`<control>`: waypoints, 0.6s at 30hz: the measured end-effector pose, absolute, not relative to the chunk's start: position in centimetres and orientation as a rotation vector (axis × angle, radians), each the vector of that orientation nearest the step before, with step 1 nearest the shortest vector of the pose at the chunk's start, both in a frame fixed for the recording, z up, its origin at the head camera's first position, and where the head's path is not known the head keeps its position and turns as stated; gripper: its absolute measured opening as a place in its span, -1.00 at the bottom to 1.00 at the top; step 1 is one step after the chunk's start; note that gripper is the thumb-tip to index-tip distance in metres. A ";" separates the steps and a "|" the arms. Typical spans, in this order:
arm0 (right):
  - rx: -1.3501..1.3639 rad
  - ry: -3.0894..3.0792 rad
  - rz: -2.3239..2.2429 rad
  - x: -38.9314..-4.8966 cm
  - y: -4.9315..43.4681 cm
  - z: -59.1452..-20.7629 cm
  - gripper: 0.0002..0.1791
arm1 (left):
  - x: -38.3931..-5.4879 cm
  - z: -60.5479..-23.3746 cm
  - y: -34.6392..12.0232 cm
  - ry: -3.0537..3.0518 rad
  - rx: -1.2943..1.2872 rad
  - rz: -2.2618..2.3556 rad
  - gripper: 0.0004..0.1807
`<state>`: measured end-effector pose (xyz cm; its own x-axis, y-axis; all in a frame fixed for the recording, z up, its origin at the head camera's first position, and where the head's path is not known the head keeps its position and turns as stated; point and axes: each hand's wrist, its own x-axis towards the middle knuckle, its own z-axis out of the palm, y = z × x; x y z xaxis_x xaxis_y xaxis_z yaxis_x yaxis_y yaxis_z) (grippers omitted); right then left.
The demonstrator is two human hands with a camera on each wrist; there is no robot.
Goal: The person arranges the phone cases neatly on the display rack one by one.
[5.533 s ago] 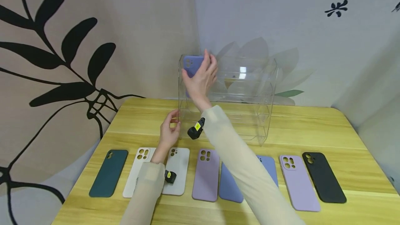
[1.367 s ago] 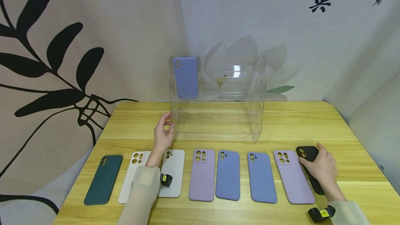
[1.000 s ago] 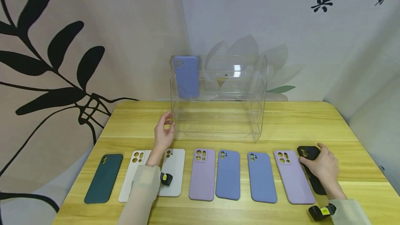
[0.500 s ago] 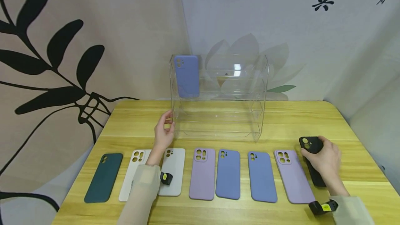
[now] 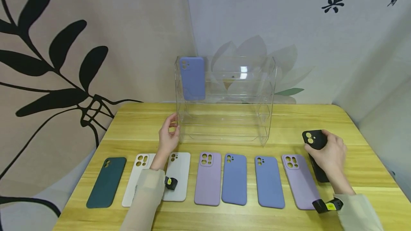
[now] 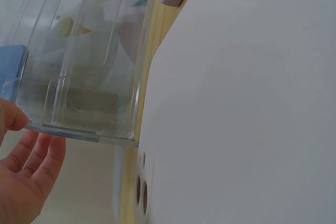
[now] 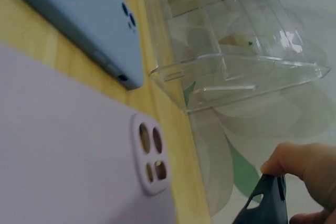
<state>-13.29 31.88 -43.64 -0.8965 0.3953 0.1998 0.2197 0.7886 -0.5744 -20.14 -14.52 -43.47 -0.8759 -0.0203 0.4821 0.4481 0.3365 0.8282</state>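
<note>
Now the left hand (image 5: 168, 139) pinches the clear rack (image 5: 239, 97) near the back edge of the desk (image 5: 298, 120) — and, toward the right edge, the right hand (image 5: 331, 154) grips the black phone case (image 5: 318, 142) between thumb and fingers.

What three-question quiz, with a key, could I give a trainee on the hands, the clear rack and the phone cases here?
1. Multiple choice: what colour is the case that the right hand grips?
A) dark green
B) black
C) white
2. True or false: the left hand is well apart from the clear rack.
3. How many cases stand in the clear rack, and at which end in the head view?

Key:
1. B; it is the black case.
2. False; the left hand pinches the rack's side wall.
3. One, a blue case, at the left end.
</note>
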 end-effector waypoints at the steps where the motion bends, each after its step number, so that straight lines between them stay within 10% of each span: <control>1: -0.464 -2.662 0.800 -13.4 31.7 -43.5 -0.21 | -20.1 -43.5 -14.5 -2.198 -0.377 -1.559 -0.53; 18: -0.274 -2.479 0.907 -15.1 28.5 -40.6 -0.25 | -20.3 -43.8 -14.5 -2.167 -0.407 -1.511 -0.52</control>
<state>-15.14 28.52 -40.63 -0.8635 0.3419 0.3708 0.0218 0.7597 -0.6499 -20.28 -14.53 -43.76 -0.8486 -0.0217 0.5286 0.4885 0.3514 0.7986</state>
